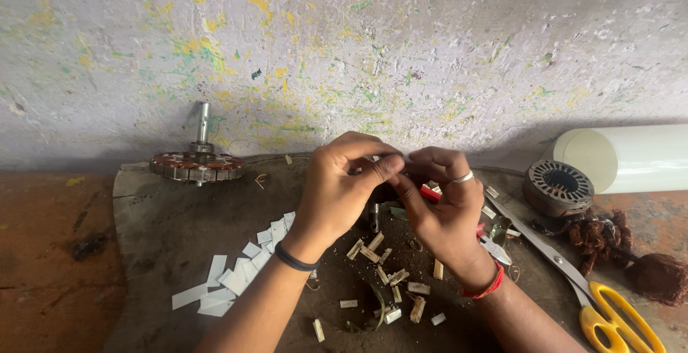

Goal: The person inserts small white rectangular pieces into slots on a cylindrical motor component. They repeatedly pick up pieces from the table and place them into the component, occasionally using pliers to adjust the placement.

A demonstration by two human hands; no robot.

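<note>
Hands (398, 181) meet mid-surface (165, 231); rotor (196, 163) sits back left, paper strips (236, 274) front left, stator (557, 188) and scissors (573, 274) off right, wood bits (390, 281) below.

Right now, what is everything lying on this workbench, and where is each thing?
Wound rotor on a shaft: one, copper and grey, far left of the board.
Stator core: one, dark grey, far right.
White tube: one, lying behind the stator core.
Scissors: one, yellow handles, right edge.
Tangled wire: a reddish-brown heap, far right.
White paper strips: a loose scatter, near left.
Cut wooden bits: many, pale, under the hands.
Left hand: black wristband, fingertips pinching something too small to tell.
Right hand: ring and red thread, fingertips meeting the left's.
</note>
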